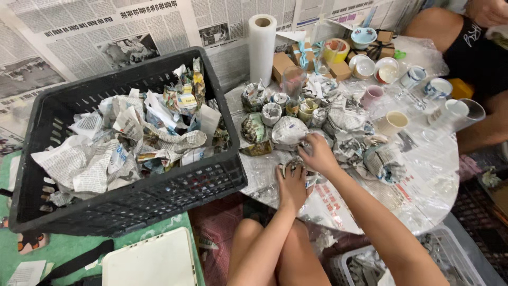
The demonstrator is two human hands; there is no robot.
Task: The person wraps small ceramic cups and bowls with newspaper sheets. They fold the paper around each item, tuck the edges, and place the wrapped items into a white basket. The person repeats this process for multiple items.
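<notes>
We see a black slotted crate (121,196) at the left, filled with crumpled newspaper (90,159) and a few wrapped bundles; how many lie in it we cannot tell. A white mesh basket (450,254) at the lower right holds more paper scraps. Our left hand (292,186) lies palm down, fingers curled over a small newspaper-wrapped item (288,167) at the near edge of the round tabletop (428,196), which is covered in clear plastic over newsprint. Our right hand (319,154) rests just beyond it, fingers bent around the same bundle's far side, touching it. Behind the hands stands a cluster of paper-wrapped cups (280,119), too tightly packed to count exactly. Farther back we count one white paper roll (262,47), upright, one clear drinking glass (293,79), one pink mug (372,95), one cream cup (394,122), two white bowls (375,68), one pale blue bowl (363,37) and one yellow tape roll (336,50), with small cardboard boxes (283,64) among them. Another person's leg (439,26) shows at the upper right.
</notes>
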